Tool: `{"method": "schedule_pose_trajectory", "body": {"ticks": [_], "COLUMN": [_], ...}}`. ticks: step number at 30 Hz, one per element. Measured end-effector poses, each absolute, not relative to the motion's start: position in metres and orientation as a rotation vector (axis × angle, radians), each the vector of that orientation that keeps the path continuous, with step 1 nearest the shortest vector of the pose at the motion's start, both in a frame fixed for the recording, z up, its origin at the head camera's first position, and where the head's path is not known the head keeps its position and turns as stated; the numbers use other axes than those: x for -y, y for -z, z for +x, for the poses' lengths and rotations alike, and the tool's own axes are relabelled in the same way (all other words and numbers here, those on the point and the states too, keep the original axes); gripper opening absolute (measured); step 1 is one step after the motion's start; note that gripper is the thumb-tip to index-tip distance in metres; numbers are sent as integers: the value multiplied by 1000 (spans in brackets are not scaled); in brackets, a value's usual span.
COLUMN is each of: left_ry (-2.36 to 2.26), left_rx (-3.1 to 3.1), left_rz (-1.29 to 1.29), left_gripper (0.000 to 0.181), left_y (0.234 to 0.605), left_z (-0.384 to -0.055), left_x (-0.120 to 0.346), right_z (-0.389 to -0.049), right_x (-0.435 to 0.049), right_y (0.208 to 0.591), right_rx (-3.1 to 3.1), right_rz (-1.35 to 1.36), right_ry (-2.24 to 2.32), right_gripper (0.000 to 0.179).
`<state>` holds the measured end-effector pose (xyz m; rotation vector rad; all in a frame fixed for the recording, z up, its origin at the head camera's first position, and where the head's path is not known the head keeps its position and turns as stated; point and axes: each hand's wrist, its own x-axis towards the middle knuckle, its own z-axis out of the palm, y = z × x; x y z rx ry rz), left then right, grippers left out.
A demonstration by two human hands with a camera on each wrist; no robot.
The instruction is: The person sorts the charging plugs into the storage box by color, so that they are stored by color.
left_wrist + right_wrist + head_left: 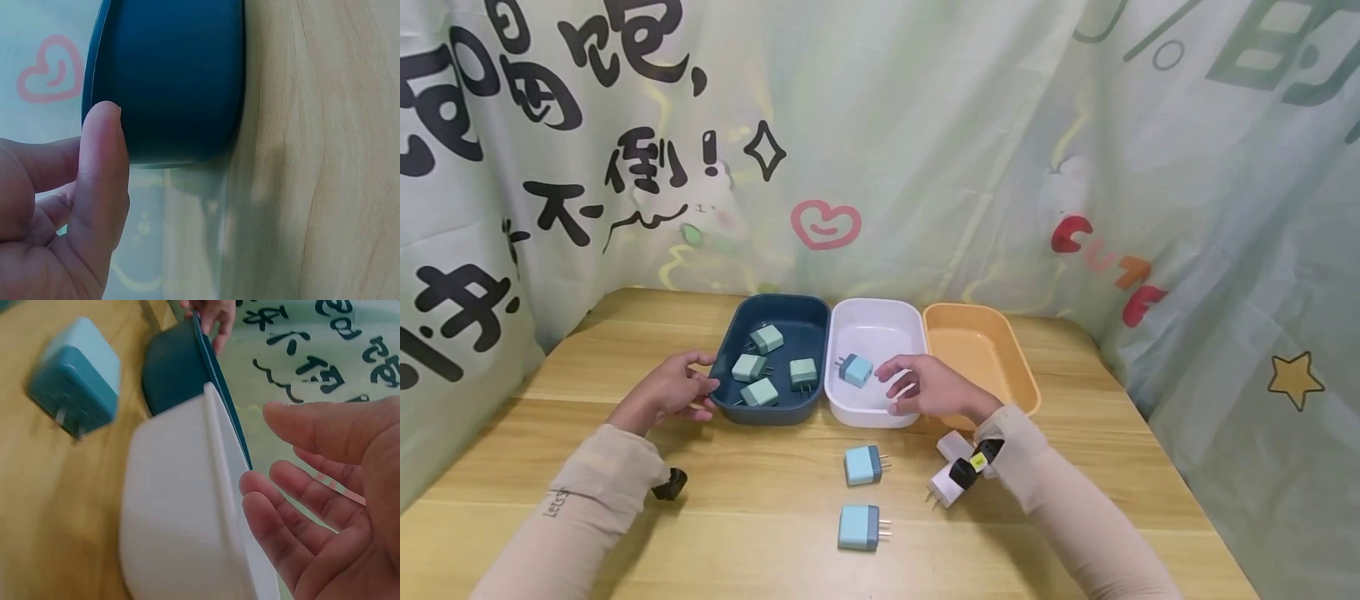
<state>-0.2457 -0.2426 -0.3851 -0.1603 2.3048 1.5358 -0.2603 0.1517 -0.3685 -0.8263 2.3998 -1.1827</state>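
My left hand pinches the left rim of the dark blue tray, thumb against its outer wall. Several pale green charger plugs lie inside that tray. Over the white tray hovers my right hand, fingers loosely bent and nothing between them. Just left of its fingertips, a light blue charger plug with a darker blue prong end lies in the white tray. Two more blue charger plugs, an upper one and a lower one, lie on the table in front.
An orange tray adjoins the white one on the right. White charger plugs lie on the wooden table, partly covered by my right wrist and its black camera. A printed curtain hangs behind the trays.
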Motion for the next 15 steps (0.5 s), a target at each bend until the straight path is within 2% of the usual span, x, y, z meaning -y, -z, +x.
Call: {"method": "schedule_pose_trajectory", "body": {"ticks": [7,15], "left_ry": [-1548,-1551], "left_rx": [-2306,-2307], "left_rz": [-138,-131], "left_gripper": [56,56], "left_y": [386,389], "left_z": [-246,-248], "left_x": [243,245], "right_z": [-237,-218], "right_x": [-153,-155], "right_y": [372,383], "right_rx": [-2389,-2247], "right_rz": [-826,-1047], "right_ry": [1140,1125], "right_gripper": [49,52]}}
